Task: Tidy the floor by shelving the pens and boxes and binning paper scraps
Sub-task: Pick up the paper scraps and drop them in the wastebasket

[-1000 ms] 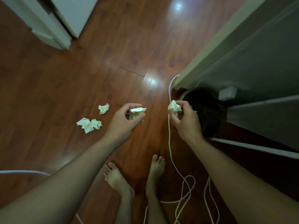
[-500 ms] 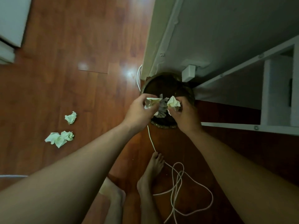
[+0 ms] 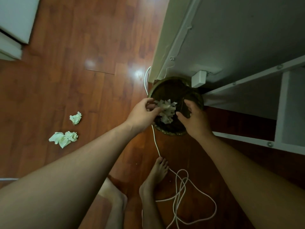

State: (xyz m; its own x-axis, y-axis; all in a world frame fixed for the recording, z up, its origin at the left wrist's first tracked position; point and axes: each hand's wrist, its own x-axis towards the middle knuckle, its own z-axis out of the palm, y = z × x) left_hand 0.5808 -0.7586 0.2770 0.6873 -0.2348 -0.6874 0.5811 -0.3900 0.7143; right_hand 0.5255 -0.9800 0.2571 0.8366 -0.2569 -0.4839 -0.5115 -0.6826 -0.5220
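Down on the wooden floor (image 3: 99,47), beside the white shelf unit (image 3: 280,142), I am watching the paper part of the tidy getting under way rather than finishing. The dark round bin (image 3: 170,133) is sitting against the wall, and both arms are reaching over its mouth. The right hand (image 3: 195,120) is hanging there with fingers relaxed and spread, gripping nothing. The left hand (image 3: 142,113) is hovering with fingers loosely bent, their tips right at the crumpled paper (image 3: 166,111) lying inside the bin; I cannot tell whether they are pinching a piece of it. As I am judging it, what is remaining is a double scrap (image 3: 63,138) and a single scrap (image 3: 76,117), both lying on the floor well to the left of the bin. No pens or boxes are showing, so I cannot rate the shelving. Half a second ago each hand was pinching its own wad above the bin; now the right hand's wad is gone from its fingers, and the heap in the bin is looking fuller.
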